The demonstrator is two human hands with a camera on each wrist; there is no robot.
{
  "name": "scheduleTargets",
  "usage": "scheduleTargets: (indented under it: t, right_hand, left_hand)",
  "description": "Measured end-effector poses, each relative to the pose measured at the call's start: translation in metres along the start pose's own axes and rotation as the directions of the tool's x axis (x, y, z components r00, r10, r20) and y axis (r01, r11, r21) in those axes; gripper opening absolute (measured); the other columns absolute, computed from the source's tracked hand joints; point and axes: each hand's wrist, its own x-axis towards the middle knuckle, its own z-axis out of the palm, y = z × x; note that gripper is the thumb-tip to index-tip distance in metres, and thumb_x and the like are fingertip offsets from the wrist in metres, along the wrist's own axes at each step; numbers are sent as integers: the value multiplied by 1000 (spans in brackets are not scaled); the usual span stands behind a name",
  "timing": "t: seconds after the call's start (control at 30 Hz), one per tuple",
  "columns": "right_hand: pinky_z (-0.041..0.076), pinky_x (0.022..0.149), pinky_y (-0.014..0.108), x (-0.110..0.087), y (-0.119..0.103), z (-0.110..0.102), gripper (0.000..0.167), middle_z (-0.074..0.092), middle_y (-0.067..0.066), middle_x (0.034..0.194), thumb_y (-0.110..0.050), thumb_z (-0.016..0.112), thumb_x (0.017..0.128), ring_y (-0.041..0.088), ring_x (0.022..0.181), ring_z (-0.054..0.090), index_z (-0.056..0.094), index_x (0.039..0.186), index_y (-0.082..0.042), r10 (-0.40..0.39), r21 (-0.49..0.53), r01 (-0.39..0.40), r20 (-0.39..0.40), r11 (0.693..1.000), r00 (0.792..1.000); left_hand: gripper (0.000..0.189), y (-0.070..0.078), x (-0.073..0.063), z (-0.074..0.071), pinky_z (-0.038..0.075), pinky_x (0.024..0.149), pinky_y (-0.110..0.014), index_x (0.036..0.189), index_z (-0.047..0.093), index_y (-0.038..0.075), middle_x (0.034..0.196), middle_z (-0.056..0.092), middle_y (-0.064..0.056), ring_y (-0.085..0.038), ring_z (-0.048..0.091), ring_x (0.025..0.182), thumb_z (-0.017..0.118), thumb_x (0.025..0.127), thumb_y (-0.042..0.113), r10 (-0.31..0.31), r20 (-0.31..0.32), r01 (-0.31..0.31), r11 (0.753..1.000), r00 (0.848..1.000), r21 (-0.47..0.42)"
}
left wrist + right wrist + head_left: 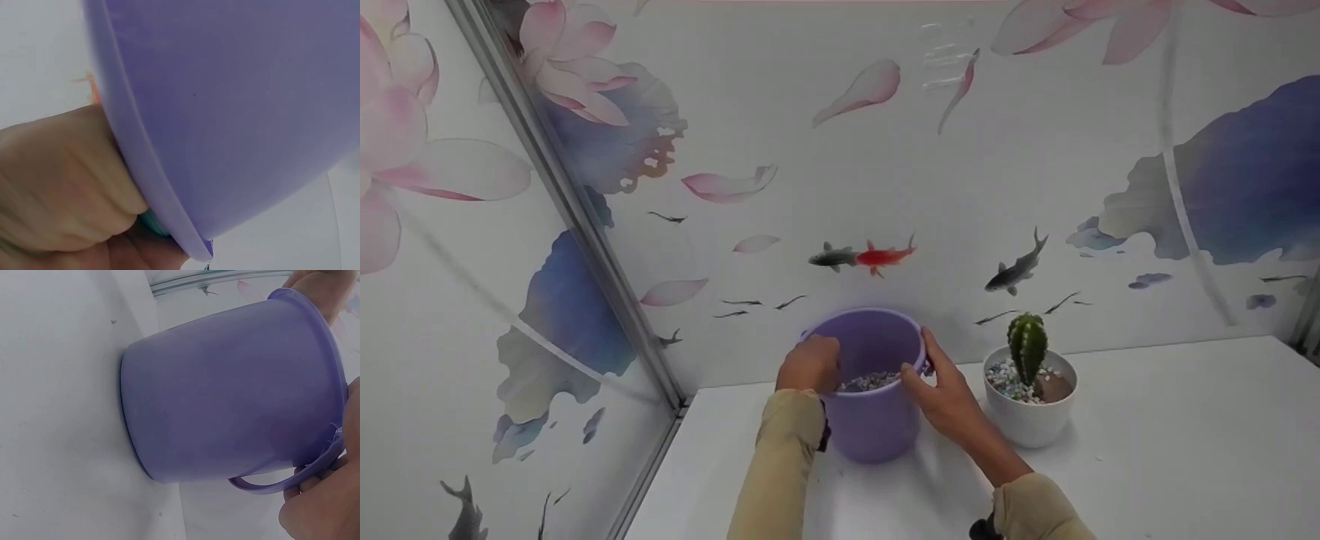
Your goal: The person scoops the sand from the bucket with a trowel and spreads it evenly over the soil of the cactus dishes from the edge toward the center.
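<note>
A purple bucket (874,431) stands on the white table with grey gravel (872,382) inside. My left hand (810,364) reaches over its left rim, fingers curled and their tips hidden inside the bucket. In the left wrist view a small piece of a teal thing (153,223) shows within that hand's grip; the bucket wall hides the rest, so I cannot tell its kind. My right hand (949,394) grips the right rim, thumb at the edge and fingers outside, beside the bucket's hanging handle (275,486).
Right of the bucket, a green cactus (1027,349) grows in a white pot (1031,424) topped with pebbles and a brown patch. Close behind the table rises a wall panel (885,180) printed with fish and petals. A metal frame post (577,217) joins the panels at left.
</note>
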Motion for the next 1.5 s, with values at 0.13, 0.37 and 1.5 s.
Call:
scheduleTargets:
  t: [0.13,0.37,1.5]
  right_hand:
    - [36,121,58,-1,1,0,84,32,17,175,-37,60,111,29,148,40,10,175,-15,0,-4,0,8,1000,1000]
    - [38,108,49,0,1,0,83,44,14,163,-37,59,112,27,134,42,11,175,-14,1,-26,-2,-3,1000,1000]
    - [27,132,62,0,0,-1,85,20,14,181,-38,60,111,34,165,28,9,176,-16,22,-11,-22,13,1000,1000]
  left_hand:
    - [5,-2,1,1,63,88,-47,93,80,2,98,80,-11,-26,74,91,78,94,-2,-17,16,17,1000,1000,-17]
    - [6,-4,2,0,61,86,-47,95,77,4,97,78,-11,-27,71,90,79,94,-2,-11,28,13,997,1000,-73]
    - [24,-13,13,-2,42,65,-35,75,66,10,76,57,2,-17,49,71,77,95,2,19,122,-1,989,992,-145]
